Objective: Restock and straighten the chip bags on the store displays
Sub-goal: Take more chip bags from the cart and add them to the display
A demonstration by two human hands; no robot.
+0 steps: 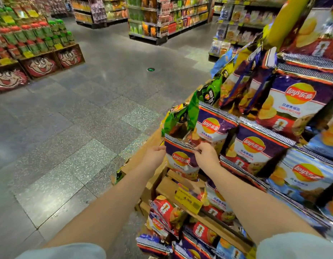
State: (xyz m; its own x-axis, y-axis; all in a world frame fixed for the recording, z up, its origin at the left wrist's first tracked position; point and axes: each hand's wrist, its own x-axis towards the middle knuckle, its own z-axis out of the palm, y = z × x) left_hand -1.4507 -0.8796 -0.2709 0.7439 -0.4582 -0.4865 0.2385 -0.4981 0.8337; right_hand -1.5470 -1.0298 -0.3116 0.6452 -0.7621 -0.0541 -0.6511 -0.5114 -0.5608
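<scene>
Fingers (pixel 196 149) of the right hand (pixel 205 156) pinch the top seam of a purple chip bag (pixel 181 159) standing upright at the left end of the wooden display shelf (pixel 169 187). Left hand (pixel 155 156) rests against the bag's left edge, fingers hidden, grasp undetermined. Yellow price tag (pixel 188 200) hangs on the shelf edge below.

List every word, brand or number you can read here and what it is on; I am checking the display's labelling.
"Lay's", with Chinese characters beside it: logo on the purple chip bag that the left hand and right hand hold, and on its neighbours.
"4.99": yellow price tag on the wooden shelf edge.
Flavour lines under the logos: too small to read.
Yellow tags on the left display: too blurred to read.
</scene>
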